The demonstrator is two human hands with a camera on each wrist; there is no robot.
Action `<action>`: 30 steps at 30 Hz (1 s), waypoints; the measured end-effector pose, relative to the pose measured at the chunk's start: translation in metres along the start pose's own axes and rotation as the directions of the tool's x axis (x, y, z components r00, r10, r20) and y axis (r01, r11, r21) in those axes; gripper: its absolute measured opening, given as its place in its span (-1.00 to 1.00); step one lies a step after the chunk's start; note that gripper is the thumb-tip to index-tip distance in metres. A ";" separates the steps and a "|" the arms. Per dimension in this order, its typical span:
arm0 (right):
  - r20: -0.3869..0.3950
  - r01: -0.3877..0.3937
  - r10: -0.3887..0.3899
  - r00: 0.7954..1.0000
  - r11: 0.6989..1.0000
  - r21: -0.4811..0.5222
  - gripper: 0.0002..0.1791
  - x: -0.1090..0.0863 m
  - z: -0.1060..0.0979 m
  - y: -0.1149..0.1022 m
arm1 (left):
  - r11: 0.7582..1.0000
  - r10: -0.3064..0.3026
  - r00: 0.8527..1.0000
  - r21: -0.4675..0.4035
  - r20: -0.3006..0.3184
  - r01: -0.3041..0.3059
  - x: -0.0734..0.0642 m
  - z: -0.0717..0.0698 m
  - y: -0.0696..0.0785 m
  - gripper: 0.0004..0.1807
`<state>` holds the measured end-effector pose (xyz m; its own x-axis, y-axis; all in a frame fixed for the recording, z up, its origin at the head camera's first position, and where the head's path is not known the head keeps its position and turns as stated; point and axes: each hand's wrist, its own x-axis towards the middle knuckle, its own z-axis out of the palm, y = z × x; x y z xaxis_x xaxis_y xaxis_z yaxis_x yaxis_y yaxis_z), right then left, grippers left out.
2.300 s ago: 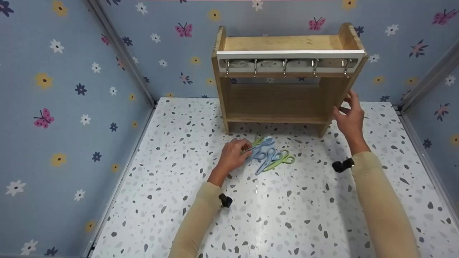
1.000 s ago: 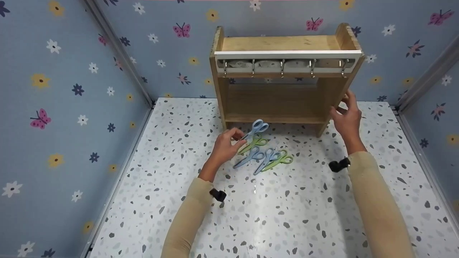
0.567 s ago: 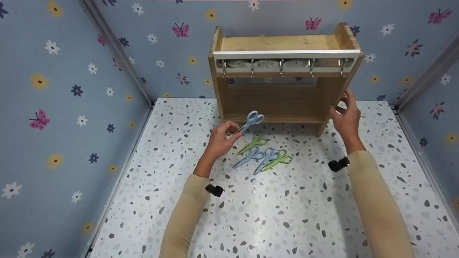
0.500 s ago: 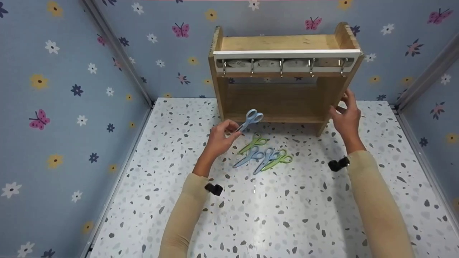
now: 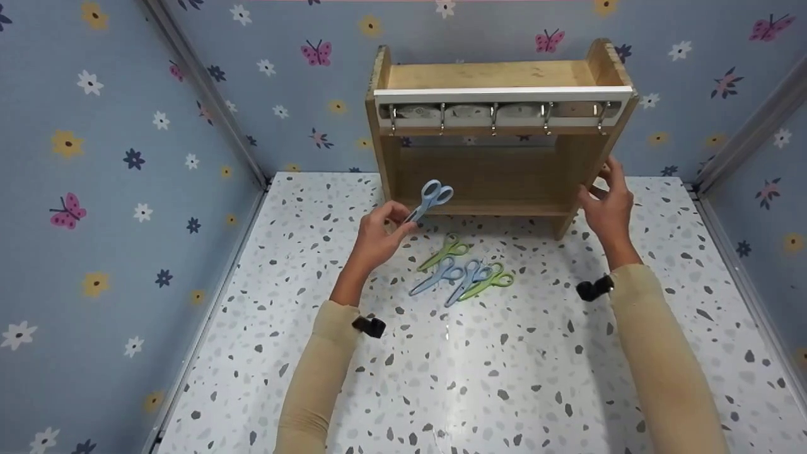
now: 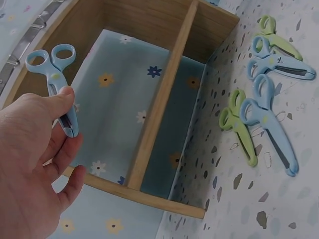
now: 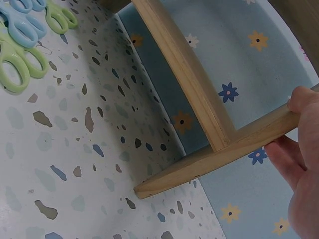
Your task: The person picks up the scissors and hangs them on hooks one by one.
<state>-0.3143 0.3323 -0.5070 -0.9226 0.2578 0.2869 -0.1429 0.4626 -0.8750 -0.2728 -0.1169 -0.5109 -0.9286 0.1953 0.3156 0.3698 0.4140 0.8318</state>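
Pale blue between my left fingers [image 6: 66, 152] now: plastic ring-handled scissors [image 6: 53, 70], yellow-green dot [image 6: 55, 76] on the body! Below those fingers, to the right, two lime-green plastic scissors [image 6: 245, 137] and two more pale-blue pairs [image 6: 269, 117], over a white tabletop [image 5: 479, 378] flecked grey and charcoal. At my right fingers [image 7: 302, 99], the honey-brown boxy wooden shelf [image 5: 492, 75], white strip [image 5: 504, 94], silvery metal hooks [image 5: 494, 121]. Beyond my fingers, a dusty-blue wall [image 5: 265, 38] printed with yellow, white and navy flowers, pink butterflies [image 5: 316, 53].

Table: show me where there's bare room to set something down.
Bare table: between left wall and left sleeve; between the sleeves, nearer than the loose scissors; between right sleeve and right wall. Crowded: before the rack, where those scissors lie bunched and the left hand holds another pair.
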 end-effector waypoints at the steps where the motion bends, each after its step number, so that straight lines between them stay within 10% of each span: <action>1: -0.001 0.000 0.000 1.000 1.000 -0.002 -0.15 0.000 0.000 0.000 | 1.000 0.000 1.000 -0.008 -0.002 0.000 0.001 -0.001 0.001 -0.82; 30: -0.011 0.010 -0.010 1.000 1.000 -0.001 -0.16 0.003 0.001 0.000 | 0.999 -0.015 0.995 -0.040 -0.101 0.011 0.013 -0.033 0.014 -0.79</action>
<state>-0.3171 0.3320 -0.5069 -0.9173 0.2621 0.2996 -0.1517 0.4656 -0.8719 -0.2809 -0.1381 -0.4801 -0.9325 0.0980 0.3476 0.3579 0.3805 0.8527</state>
